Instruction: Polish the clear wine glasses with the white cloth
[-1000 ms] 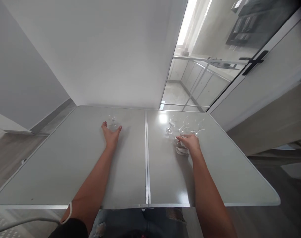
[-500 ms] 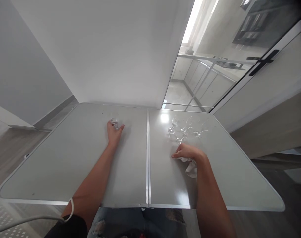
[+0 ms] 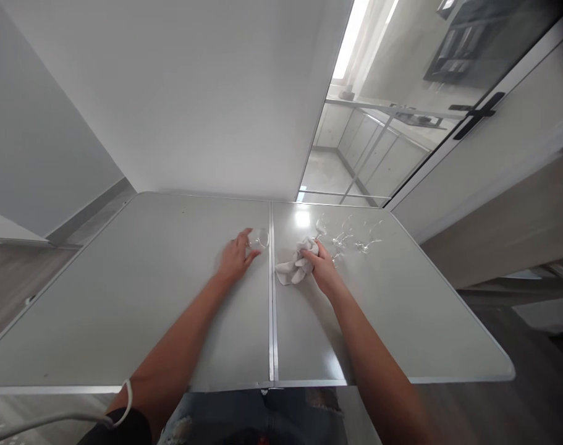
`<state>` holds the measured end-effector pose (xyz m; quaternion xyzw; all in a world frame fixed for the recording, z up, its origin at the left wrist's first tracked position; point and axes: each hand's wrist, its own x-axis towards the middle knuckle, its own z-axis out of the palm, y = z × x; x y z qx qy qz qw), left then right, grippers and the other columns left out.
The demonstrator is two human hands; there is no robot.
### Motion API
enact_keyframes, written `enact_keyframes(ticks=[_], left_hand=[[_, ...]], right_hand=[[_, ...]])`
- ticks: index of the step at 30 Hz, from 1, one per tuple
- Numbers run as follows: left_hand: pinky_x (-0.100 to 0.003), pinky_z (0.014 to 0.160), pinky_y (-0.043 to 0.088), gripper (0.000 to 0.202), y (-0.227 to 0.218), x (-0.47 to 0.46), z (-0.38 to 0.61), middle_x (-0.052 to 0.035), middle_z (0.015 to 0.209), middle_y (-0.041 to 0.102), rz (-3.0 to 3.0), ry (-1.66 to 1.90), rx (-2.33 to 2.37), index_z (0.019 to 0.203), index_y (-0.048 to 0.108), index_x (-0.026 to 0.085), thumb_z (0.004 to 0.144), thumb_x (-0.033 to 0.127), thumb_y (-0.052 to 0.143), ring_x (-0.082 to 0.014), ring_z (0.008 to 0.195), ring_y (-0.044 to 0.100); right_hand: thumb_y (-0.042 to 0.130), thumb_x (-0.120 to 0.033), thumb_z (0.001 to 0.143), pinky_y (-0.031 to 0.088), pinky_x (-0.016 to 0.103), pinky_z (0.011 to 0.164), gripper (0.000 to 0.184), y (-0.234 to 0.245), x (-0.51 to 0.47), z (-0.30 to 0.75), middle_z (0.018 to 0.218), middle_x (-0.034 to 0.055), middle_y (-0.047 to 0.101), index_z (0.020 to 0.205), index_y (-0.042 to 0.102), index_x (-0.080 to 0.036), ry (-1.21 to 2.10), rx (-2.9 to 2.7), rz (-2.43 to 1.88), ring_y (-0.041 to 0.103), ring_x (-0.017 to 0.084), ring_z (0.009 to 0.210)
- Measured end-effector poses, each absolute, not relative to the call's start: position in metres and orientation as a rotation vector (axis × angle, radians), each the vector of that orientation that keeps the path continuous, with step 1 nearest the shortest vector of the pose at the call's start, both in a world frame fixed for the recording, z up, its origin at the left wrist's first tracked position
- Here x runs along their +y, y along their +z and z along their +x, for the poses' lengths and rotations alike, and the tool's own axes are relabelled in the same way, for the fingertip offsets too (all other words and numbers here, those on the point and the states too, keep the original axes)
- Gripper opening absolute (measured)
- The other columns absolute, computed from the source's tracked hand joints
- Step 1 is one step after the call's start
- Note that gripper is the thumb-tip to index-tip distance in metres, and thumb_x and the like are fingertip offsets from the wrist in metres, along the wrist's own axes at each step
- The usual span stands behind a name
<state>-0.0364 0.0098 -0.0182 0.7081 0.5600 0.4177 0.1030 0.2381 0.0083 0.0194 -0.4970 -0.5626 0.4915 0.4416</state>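
Note:
My left hand is closed around the lower part of a clear stemmed glass, just left of the table's seam. The bowl of this glass points right, away from my palm; its stem and foot are mostly hidden by my fingers. Across the seam, my right hand grips a crumpled white cloth that hangs towards the left. Behind and right of that hand are several clear stemmed glasses in a loose group; their thin outlines are hard to separate.
A pale folding table with a metal rim carries everything, split by a metal seam. A white wall borders its far edge. At right stands a glass-paned door with a black handle. A white cable runs by my left forearm.
My left hand has moved right with the glass, now close to the seam. My right hand has swung left and away from me with the cloth, and the view has shifted slightly.

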Motion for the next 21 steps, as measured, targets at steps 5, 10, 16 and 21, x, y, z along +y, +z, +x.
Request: enact_keyframes(ticks=[5,10,16,21], left_hand=[[-0.031,0.063,0.038,0.067,-0.019,-0.001,-0.009,-0.0070,0.084,0.068,2.332,1.074,1.647,0.135,0.063,0.029,0.080,0.066,0.071,-0.0214,0.064,0.059],[-0.029,0.057,0.031,0.065,-0.023,-0.003,-0.010,-0.0061,0.073,0.068,2.323,1.032,1.680,0.128,0.069,0.030,0.076,0.070,0.072,-0.0209,0.061,0.060],[-0.029,0.059,0.034,0.058,-0.022,-0.006,-0.013,-0.0076,0.070,0.068,2.311,1.042,1.620,0.122,0.072,0.028,0.078,0.066,0.072,-0.0209,0.062,0.062],[-0.030,0.062,0.036,0.058,-0.019,-0.010,-0.014,-0.0083,0.070,0.066,2.418,0.989,1.491,0.123,0.072,0.028,0.077,0.065,0.073,-0.0223,0.064,0.063]], right_hand=[[0.060,-0.061,0.084,0.049,0.029,0.081,0.046,0.014,0.012,0.231,0.099,0.0049,0.065,0.107,0.064,-0.021,0.940,-1.294,-1.311,0.061,0.020,0.093],[0.065,-0.055,0.086,0.049,0.029,0.074,0.050,0.022,0.001,0.221,0.093,0.0023,0.068,0.121,0.053,-0.023,1.048,-1.389,-1.142,0.061,0.018,0.081],[0.061,-0.054,0.090,0.050,0.031,0.079,0.058,0.025,-0.016,0.210,0.093,0.0013,0.068,0.136,0.038,-0.026,1.412,-1.553,-0.956,0.062,0.018,0.081],[0.057,-0.055,0.092,0.048,0.035,0.098,0.084,0.020,-0.012,0.216,0.120,0.0054,0.064,0.160,0.016,-0.028,1.486,-1.771,-0.862,0.061,0.022,0.110]])
